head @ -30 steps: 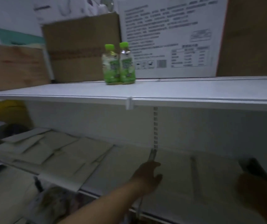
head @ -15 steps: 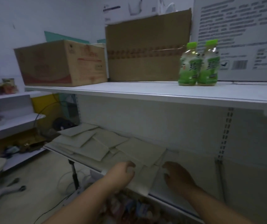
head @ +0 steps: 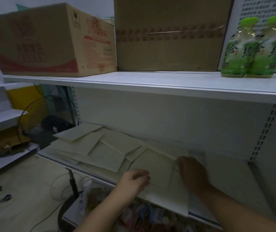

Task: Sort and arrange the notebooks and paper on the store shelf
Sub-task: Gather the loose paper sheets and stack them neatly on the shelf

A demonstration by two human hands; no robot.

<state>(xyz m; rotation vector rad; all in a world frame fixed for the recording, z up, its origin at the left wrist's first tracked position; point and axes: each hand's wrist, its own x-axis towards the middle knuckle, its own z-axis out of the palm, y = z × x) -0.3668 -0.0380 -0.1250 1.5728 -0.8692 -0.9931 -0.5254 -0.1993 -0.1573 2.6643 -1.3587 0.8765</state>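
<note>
The lower shelf (head: 230, 174) is carrying the pale notebooks (head: 100, 148), which are lying flat in a loose, overlapping spread across its left half, several at differing angles. One notebook (head: 159, 166) is lying at the right end of this spread, with its near edge projecting past the shelf front.

The left hand (head: 134, 180) is gripping this notebook at its near left edge, with the fingers curled and the thumb lying on top. The right hand (head: 192, 171) is resting on the notebook's right side, with its fingertips (head: 179, 163) touching the far right corner. Motion blur is obscuring the fingers, so it cannot be told whether this hand is pinching the corner or only pressing on it.

The upper shelf (head: 150, 81) is supporting a printed carton (head: 42, 42) at the left, a plain carton (head: 167, 39) just beside it, and two green bottles (head: 251, 51) standing upright and touching each other at the right. A fan (head: 31, 118) is standing to the left of the shelving unit
</note>
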